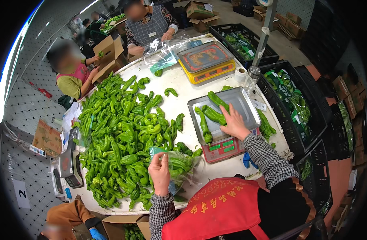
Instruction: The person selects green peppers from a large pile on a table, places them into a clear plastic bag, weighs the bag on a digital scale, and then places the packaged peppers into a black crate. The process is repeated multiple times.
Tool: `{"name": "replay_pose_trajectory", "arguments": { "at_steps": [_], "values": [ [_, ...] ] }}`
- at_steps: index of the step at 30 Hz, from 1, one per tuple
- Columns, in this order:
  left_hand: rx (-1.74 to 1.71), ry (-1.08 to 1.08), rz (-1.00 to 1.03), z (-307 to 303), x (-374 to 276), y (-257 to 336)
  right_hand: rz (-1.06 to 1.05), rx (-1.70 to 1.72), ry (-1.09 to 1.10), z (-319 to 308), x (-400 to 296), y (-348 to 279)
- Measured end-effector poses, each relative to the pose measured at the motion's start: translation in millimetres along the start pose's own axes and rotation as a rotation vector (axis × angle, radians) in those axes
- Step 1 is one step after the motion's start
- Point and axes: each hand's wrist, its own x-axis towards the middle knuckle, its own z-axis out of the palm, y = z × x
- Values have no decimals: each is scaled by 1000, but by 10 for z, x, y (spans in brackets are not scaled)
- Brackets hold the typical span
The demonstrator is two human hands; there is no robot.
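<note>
My left hand [159, 171] pinches the edge of a clear plastic bag [179, 164] with green peppers inside, beside the large heap of green peppers [120, 135]. My right hand [235, 121] is spread over the metal tray [243, 105] of a red digital scale [222, 150], its fingers touching the long green peppers there. One pepper [203, 126] lies along the tray's left side, another [213, 115] under my fingertips, and a third [218, 100] reaches up from them. Whether my fingers grip any pepper is unclear.
A yellow scale [212, 73] with a metal tray stands beyond the red one. Black crates [291, 138] of bagged peppers line the right side, near a metal post [263, 39] and a glass jar [254, 75]. Several people work around the table; a cardboard box [120, 222] stands at the near edge.
</note>
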Motion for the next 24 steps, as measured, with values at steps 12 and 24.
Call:
{"name": "replay_pose_trajectory", "arguments": {
  "at_steps": [12,24],
  "values": [
    [25,-48,8,-11,-114,35,186,1299,-327,-696,-544,63],
    [229,-56,93,232,-415,116,182,1495,-891,-31,-1213,-776]
  ]
}}
